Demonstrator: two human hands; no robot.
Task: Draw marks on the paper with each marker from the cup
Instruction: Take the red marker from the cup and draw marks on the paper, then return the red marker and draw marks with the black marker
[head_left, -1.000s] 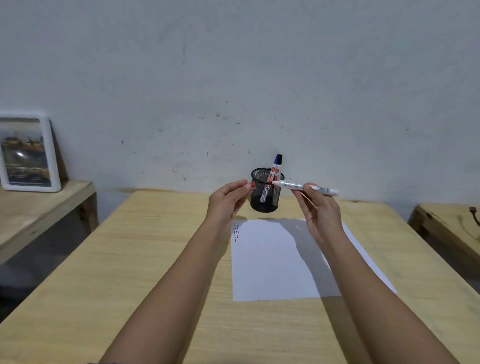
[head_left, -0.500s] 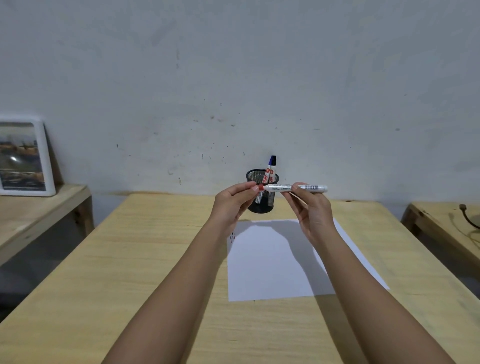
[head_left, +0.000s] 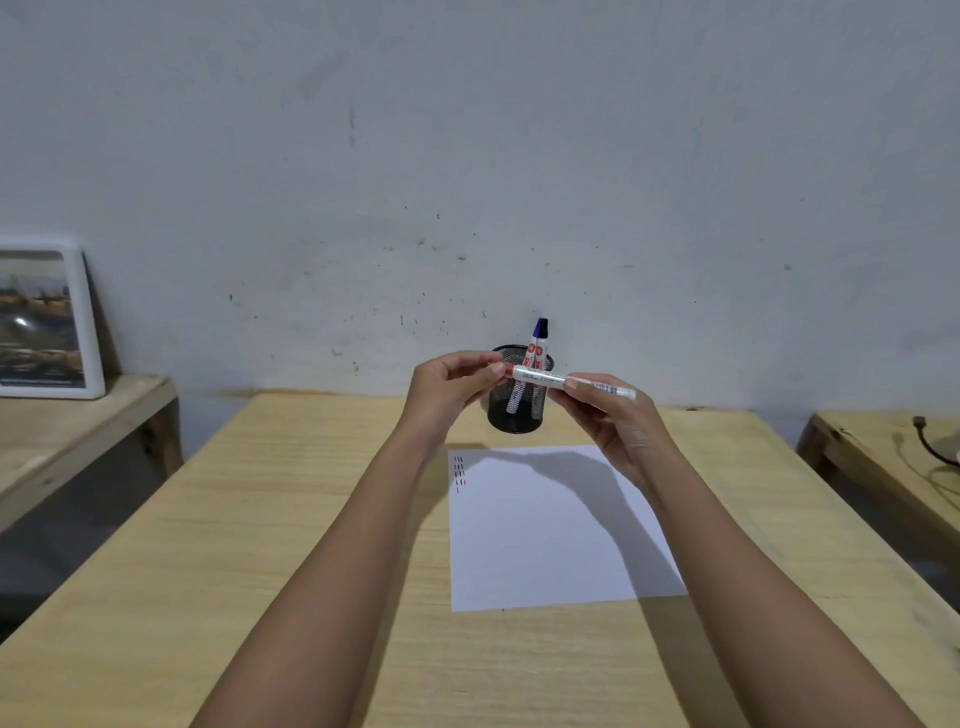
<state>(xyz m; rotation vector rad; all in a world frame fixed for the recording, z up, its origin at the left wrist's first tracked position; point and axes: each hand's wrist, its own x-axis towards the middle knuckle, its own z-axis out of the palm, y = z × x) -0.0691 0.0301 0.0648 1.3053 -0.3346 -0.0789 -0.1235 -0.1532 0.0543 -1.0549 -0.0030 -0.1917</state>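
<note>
I hold a white marker (head_left: 545, 378) level in front of the black mesh cup (head_left: 519, 415). My right hand (head_left: 608, 415) grips its barrel. My left hand (head_left: 449, 387) pinches its red cap end, and the cap itself is hidden under my fingertips. Two more markers stand in the cup, one with a blue cap (head_left: 540, 328). A white sheet of paper (head_left: 545, 545) lies on the wooden table (head_left: 311, 519) below my hands, with short red and black marks (head_left: 459, 473) near its top left corner.
A framed picture (head_left: 44, 317) leans on the wall on a low wooden bench (head_left: 78, 421) at the left. Another wooden surface (head_left: 883, 457) with a dark cable stands at the right. The grey wall rises just behind the cup.
My hands have come together: the left fingertips now close on the marker's red end, where a second ago they were apart from it. The view has shifted slightly.
</note>
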